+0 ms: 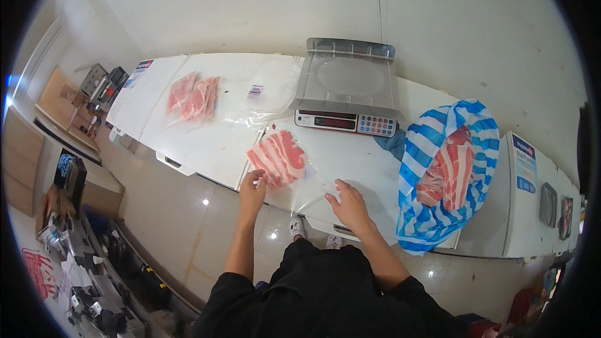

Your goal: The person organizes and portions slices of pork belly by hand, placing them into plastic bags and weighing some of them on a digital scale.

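Observation:
Streaky slices of raw pork belly [278, 158] lie side by side inside a clear plastic bag [311, 181] on the white counter. At the lower left edge of the bag, my left hand [252, 189] has its fingers curled and closed on the plastic beside the meat. My right hand [350, 206] hovers at the bag's right end, thumb and forefinger spread, with nothing seen between them. To the right, more pork belly [449, 172] sits in an open blue-and-white striped bag [417, 150].
Behind the bagged slices stands a digital scale [347, 81] with a metal pan. Flat clear bags [275, 87] and packed meat slices [194, 97] lie to the left. A blue cloth [393, 144] is tucked beside the scale. Packed trays [548, 205] rest at the far right.

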Motion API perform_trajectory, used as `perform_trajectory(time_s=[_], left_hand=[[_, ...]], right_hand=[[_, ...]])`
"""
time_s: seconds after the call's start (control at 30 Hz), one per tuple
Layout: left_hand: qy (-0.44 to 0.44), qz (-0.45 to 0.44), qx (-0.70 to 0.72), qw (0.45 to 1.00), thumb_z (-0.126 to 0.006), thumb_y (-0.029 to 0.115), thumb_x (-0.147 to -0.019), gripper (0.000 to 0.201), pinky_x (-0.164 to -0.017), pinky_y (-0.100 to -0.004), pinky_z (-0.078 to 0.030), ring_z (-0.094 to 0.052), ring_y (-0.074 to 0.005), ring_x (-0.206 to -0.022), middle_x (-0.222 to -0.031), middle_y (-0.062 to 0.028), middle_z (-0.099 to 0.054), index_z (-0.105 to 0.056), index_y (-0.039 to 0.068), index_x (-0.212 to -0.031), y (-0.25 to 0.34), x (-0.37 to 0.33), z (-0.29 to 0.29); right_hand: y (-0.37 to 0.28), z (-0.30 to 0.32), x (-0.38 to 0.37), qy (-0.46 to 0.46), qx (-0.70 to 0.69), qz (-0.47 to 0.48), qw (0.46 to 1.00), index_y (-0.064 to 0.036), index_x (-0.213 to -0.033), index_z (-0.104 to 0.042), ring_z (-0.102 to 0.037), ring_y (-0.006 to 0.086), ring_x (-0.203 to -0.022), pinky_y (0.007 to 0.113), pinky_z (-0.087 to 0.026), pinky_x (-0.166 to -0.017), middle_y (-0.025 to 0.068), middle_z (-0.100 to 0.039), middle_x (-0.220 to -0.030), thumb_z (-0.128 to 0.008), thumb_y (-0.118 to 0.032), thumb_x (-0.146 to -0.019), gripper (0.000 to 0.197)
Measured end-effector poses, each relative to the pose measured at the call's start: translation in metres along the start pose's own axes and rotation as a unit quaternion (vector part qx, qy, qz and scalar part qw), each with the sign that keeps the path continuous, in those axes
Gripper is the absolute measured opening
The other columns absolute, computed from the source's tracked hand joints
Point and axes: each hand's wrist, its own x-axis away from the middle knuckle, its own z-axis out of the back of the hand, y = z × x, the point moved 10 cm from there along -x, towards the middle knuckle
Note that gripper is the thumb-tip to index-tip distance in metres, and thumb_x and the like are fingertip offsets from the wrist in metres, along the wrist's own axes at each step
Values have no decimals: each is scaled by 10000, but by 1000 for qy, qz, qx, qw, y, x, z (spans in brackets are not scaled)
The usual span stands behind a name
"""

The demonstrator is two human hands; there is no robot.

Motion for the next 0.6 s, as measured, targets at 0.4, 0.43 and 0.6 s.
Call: perform_trajectory(time_s=[0.4,0.43,0.6], left_hand=[[-90,71,95,989,-723,220,-969,361,-868,-371,-526,-632,-251,-1182,-1273,-115,-716,-729,76,-1301,8,24,-19],[-103,95,149,979,-699,277,-992,415,-902,-383,-519,-623,-254,-1204,-1309,-121,-698,-685,85,-1360,3,22,-22],[-195,345,513,761,-518,576,-1072,668,-1057,-471,-463,-594,-300,-1272,-1466,-155,-595,-450,154,-1584,0,36,-43]], right_hand=[[20,-75,-75,-230,-224,-106,941,-11,-960,-676,-643,132,-868,308,-527,-816,86,-752,-1032,-725,-239,-981,234],[-3,-67,-78,-238,-282,-86,925,-16,-928,-655,-625,111,-877,300,-520,-815,87,-747,-1089,-708,-223,-994,224],[-154,-38,-94,-286,-323,10,902,-48,-855,-592,-601,102,-958,289,-485,-865,108,-684,-1286,-663,-155,-1000,193]])
